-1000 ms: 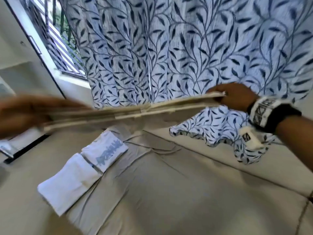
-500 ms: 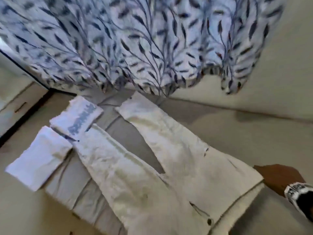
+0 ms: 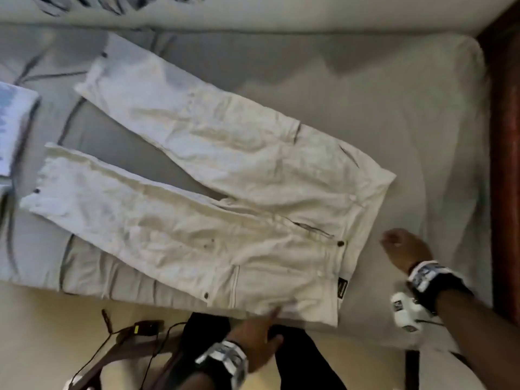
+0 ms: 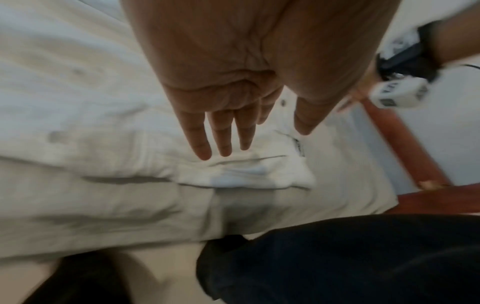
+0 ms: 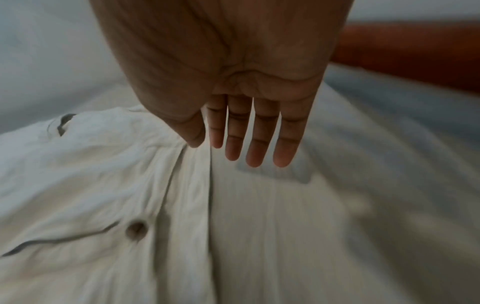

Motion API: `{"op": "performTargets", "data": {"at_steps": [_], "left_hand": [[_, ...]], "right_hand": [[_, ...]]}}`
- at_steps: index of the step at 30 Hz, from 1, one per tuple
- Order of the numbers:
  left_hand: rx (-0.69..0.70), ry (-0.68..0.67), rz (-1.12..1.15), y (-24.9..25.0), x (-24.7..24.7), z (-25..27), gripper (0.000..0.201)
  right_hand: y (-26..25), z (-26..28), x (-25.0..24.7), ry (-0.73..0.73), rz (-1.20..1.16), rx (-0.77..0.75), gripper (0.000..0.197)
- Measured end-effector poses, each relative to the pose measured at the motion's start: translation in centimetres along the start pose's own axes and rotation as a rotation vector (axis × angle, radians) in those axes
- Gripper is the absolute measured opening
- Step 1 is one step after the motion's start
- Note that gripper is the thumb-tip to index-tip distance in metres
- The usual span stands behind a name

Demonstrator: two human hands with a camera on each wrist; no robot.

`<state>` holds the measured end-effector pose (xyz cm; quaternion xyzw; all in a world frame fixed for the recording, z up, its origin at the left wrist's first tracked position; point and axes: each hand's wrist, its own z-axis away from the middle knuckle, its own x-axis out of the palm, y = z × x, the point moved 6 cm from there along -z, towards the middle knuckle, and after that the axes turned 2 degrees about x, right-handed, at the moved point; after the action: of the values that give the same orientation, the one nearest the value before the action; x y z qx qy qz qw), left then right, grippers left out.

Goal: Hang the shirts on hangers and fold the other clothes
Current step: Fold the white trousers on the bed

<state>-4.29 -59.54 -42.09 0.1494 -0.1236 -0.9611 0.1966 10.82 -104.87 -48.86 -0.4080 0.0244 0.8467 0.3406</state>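
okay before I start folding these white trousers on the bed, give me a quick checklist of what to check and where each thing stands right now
1. Trousers lying flat on the bed: ok, though wrinkled.
2. Legs apart and not crossed: ok, a wedge of grey sheet shows between them.
3. Left hand free: ok, fingers straight at the waist corner near the bed's edge.
4. Right hand free: ok, fingers straight, beside the waistband, holding nothing.
5. Nothing lying on the trousers: ok; the folded white clothes sit past the leg ends.
6. Fly fastened: cannot tell; the button shows but the picture is blurred.
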Motion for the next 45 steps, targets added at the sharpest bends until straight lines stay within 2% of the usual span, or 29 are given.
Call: {"op": "performTargets", "data": {"at_steps": [1, 2, 4, 6, 9, 12, 19, 23, 26, 28, 31, 38, 41, 45], "left_hand": [[0.057, -0.013, -0.032, 0.7, -0.5, 1.1, 0.055], [0.094, -0.032, -0.021, -1.7, -1.9, 2.1, 0.057], [0.048, 0.094, 0.015, -6.2, -3.9, 0.8, 0.056], [-0.035, 0.152, 0.117, -12.0, -5.9, 0.4, 0.053], [-0.121, 0.203, 0.210, -19.6, -8.8, -0.3, 0.052], [-0.156, 0.284, 0.220, -22.2, -11.6, -0.3, 0.052], [-0.131, 0.319, 0.334, -23.2, -14.7, 0.1, 0.048], [-0.154, 0.361, 0.408, -24.6, -15.3, 1.7, 0.046], [-0.173, 0.385, 0.426, -26.6, -15.8, 4.0, 0.045], [-0.178, 0.391, 0.423, -27.9, -15.6, 6.0, 0.045], [-0.153, 0.403, 0.399, -27.6, -16.2, 10.4, 0.047], [-0.083, 0.579, 0.466, -26.1, -22.0, 19.7, 0.045], [-0.065, 0.635, 0.501, -28.2, -25.0, 22.6, 0.044], [-0.046, 0.678, 0.547, -32.7, -29.4, 23.6, 0.038]], "right_hand": [[0.8, 2.2, 3.1, -0.048, -0.067, 0.042, 0.017], [1.5, 4.7, 6.3, -0.111, -0.134, 0.089, 0.014], [1.9, 9.2, 12.0, -0.244, -0.250, 0.161, 0.010], [1.0, 12.8, 16.1, -0.306, -0.343, 0.215, 0.011], [0.2, 15.5, 18.6, -0.189, -0.471, 0.306, 0.025], [0.2, 17.2, 19.3, -0.130, -0.460, 0.401, 0.039], [4.0, 17.9, 17.6, -0.190, -0.148, 0.330, 0.032], [6.0, 17.9, 17.1, -0.145, -0.055, 0.361, 0.036], [5.0, 18.0, 16.8, -0.149, -0.027, 0.401, 0.038], [3.1, 18.4, 16.2, -0.159, -0.063, 0.393, 0.040], [-1.4, 19.4, 13.7, -0.188, -0.128, 0.293, 0.046], [-14.2, 22.6, 5.5, -0.189, -0.029, 0.001, 0.042], [-18.6, 24.5, 3.5, -0.145, -0.039, -0.042, 0.040], [-23.7, 27.1, 2.8, -0.098, -0.008, -0.046, 0.042]]}}
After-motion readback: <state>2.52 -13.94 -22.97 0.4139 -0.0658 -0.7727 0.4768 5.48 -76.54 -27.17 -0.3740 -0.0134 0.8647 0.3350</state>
